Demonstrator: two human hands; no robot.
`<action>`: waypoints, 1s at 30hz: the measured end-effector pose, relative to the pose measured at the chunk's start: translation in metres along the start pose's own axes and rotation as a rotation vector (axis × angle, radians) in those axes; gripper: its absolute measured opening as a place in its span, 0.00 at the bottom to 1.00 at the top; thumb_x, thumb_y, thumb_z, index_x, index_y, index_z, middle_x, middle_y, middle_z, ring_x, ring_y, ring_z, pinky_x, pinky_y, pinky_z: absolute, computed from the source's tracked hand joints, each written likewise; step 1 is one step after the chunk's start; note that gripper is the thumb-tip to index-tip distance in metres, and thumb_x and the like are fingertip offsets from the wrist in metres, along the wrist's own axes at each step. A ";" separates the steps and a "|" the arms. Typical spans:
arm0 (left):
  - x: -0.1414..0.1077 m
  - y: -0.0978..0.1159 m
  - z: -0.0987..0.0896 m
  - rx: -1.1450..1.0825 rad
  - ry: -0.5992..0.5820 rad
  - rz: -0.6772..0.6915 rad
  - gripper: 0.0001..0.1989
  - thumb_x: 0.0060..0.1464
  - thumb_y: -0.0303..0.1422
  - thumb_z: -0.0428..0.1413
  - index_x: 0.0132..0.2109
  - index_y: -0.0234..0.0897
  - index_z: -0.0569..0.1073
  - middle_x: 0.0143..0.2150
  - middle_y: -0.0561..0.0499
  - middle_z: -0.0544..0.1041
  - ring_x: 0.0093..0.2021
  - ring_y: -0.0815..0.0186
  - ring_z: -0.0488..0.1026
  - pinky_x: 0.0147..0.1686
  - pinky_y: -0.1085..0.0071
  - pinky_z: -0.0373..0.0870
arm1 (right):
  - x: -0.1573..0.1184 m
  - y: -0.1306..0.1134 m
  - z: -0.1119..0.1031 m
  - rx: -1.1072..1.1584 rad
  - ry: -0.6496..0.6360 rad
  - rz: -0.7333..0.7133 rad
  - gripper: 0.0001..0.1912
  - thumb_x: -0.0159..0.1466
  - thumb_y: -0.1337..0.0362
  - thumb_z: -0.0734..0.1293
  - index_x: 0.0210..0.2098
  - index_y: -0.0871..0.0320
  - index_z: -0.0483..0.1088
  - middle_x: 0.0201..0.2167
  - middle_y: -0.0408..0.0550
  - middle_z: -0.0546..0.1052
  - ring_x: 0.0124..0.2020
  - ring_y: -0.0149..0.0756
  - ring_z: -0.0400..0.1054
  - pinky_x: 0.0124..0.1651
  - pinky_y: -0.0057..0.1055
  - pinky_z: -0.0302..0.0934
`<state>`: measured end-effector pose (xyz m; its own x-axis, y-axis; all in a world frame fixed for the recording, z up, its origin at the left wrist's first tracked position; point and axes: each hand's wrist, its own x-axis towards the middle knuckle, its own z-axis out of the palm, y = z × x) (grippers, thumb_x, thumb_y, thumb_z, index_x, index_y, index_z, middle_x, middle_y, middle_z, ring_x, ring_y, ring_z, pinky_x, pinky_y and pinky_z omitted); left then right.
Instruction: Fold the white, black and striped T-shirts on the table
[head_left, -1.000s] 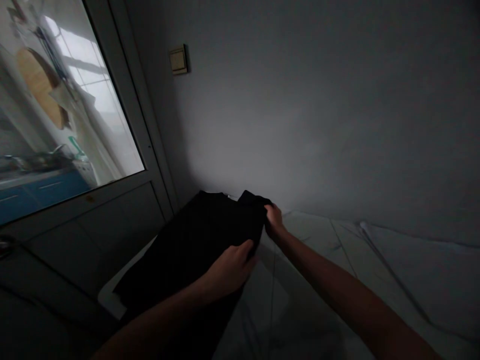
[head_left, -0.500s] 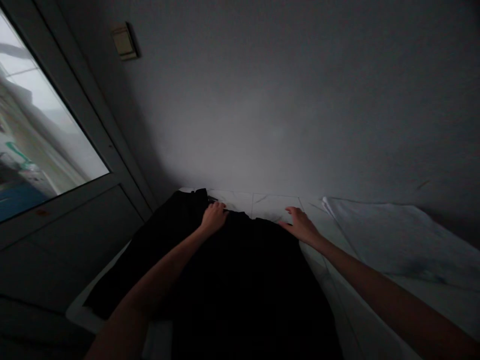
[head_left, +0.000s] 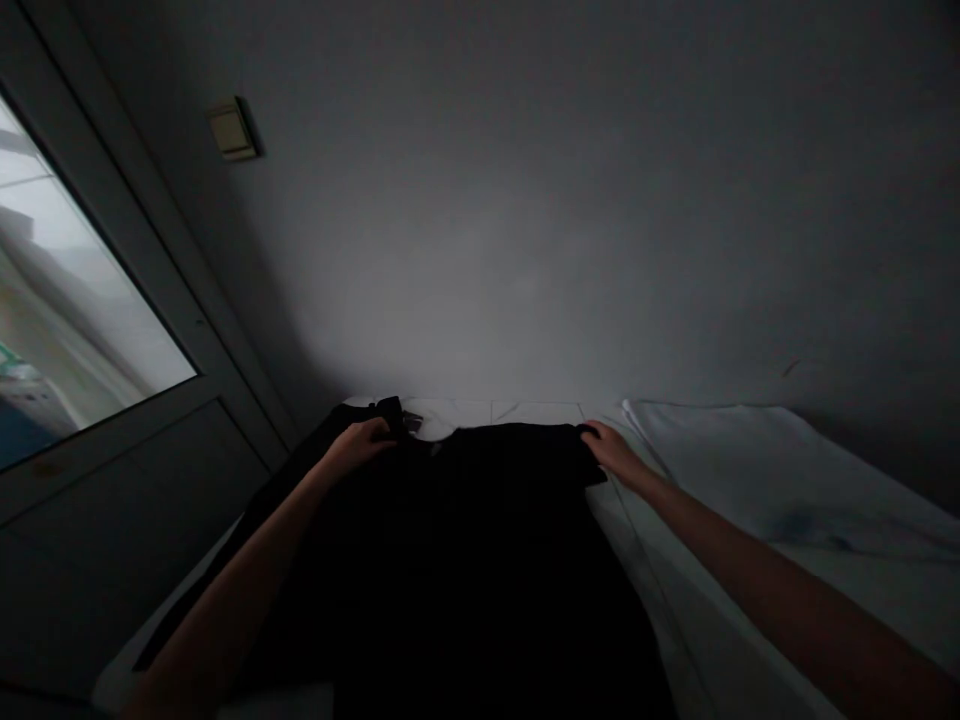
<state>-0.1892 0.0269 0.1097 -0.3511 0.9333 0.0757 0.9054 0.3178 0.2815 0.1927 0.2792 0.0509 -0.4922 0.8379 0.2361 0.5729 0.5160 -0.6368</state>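
Observation:
A black T-shirt (head_left: 480, 550) lies spread over a white marble-patterned surface, its neckline toward the wall and a short sleeve showing at the right. My right hand (head_left: 611, 450) pinches the right shoulder end of the shirt, by the sleeve. On the other side, my left hand (head_left: 360, 445) has its fingers closed on the black cloth left of the neckline. Another dark garment (head_left: 262, 500) appears to lie to the left, but black on black hides where one ends. A small dark object (head_left: 412, 421), possibly a clip, sits behind the neckline.
A folded white cloth (head_left: 720, 460) rests on the surface at the right. Behind everything rises a grey wall (head_left: 510, 220) with a light switch (head_left: 233, 130). At the left stands a door (head_left: 135, 470) with a glass pane.
My left hand has moved left along the shirt's top and my right hand has closed on its right end. The shirt's top edge is now drawn wider, with the sleeve out.

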 end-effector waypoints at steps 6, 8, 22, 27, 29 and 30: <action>-0.085 0.044 -0.044 -0.319 0.065 0.149 0.15 0.52 0.46 0.54 0.40 0.39 0.71 0.36 0.53 0.75 0.35 0.66 0.70 0.37 0.72 0.68 | -0.053 0.056 -0.121 0.010 -0.312 0.129 0.10 0.50 0.67 0.61 0.28 0.56 0.75 0.27 0.48 0.78 0.30 0.40 0.73 0.34 0.32 0.65; -0.110 0.066 -0.043 -0.372 0.016 0.161 0.14 0.53 0.45 0.55 0.40 0.40 0.72 0.36 0.53 0.76 0.35 0.66 0.71 0.36 0.72 0.69 | -0.078 0.057 -0.135 -0.163 -0.445 0.128 0.10 0.48 0.70 0.62 0.26 0.56 0.74 0.27 0.50 0.78 0.30 0.42 0.73 0.35 0.34 0.65; -0.199 0.088 0.077 -0.338 0.017 0.062 0.10 0.53 0.40 0.55 0.39 0.42 0.76 0.38 0.52 0.81 0.39 0.62 0.78 0.43 0.67 0.74 | -0.194 -0.012 -0.026 0.055 -0.448 -0.572 0.24 0.61 0.50 0.71 0.53 0.53 0.71 0.54 0.53 0.73 0.56 0.43 0.67 0.58 0.44 0.62; -0.216 0.078 0.073 -0.274 0.167 0.030 0.13 0.56 0.42 0.52 0.38 0.43 0.77 0.37 0.50 0.79 0.39 0.61 0.77 0.41 0.66 0.75 | -0.210 0.008 -0.028 0.054 -0.426 -0.787 0.36 0.54 0.43 0.73 0.56 0.54 0.70 0.52 0.56 0.74 0.53 0.45 0.69 0.54 0.42 0.65; -0.217 0.081 0.076 -0.271 0.227 0.006 0.14 0.57 0.43 0.50 0.38 0.43 0.77 0.37 0.49 0.79 0.39 0.60 0.78 0.42 0.65 0.75 | -0.217 0.020 -0.023 0.005 -0.360 -0.850 0.25 0.63 0.48 0.69 0.55 0.53 0.72 0.50 0.55 0.76 0.50 0.44 0.71 0.51 0.41 0.66; -0.217 0.085 0.078 -0.274 0.265 -0.003 0.15 0.58 0.44 0.50 0.38 0.42 0.77 0.37 0.49 0.80 0.39 0.60 0.78 0.42 0.65 0.76 | -0.219 0.025 -0.020 -0.009 -0.327 -0.861 0.19 0.67 0.53 0.65 0.54 0.52 0.73 0.48 0.54 0.77 0.47 0.42 0.72 0.49 0.39 0.67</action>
<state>-0.0176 -0.1353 0.0425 -0.4355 0.8453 0.3096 0.8196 0.2300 0.5248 0.3283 0.1120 -0.0022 -0.9111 0.0725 0.4057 -0.0725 0.9408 -0.3311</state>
